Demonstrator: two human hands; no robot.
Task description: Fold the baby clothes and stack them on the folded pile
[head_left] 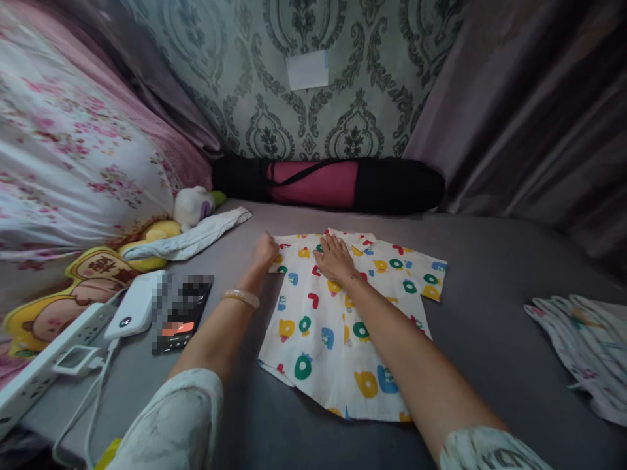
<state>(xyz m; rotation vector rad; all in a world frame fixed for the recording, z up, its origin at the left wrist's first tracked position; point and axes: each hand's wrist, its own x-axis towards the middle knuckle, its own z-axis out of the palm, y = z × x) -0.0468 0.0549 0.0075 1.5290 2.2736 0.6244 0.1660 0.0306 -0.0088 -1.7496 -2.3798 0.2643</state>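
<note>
Shirt [318, 382] lies lengthwise, collar [360, 240] farthest, left hand [266, 251] curled at the left sleeve [276, 267], hold unclear, right hand [337, 260] flat below collar, fingers extended, gripping nothing.

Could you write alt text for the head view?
A white short-sleeved shirt with colourful letter-like prints lies spread on a grey cloth surface, the person's right hand flat near its collar, the left hand closed at one sleeve. Beyond lies a long black-and-pink bag; pale printed fabric lies to the right, a white power strip to the left.
</note>
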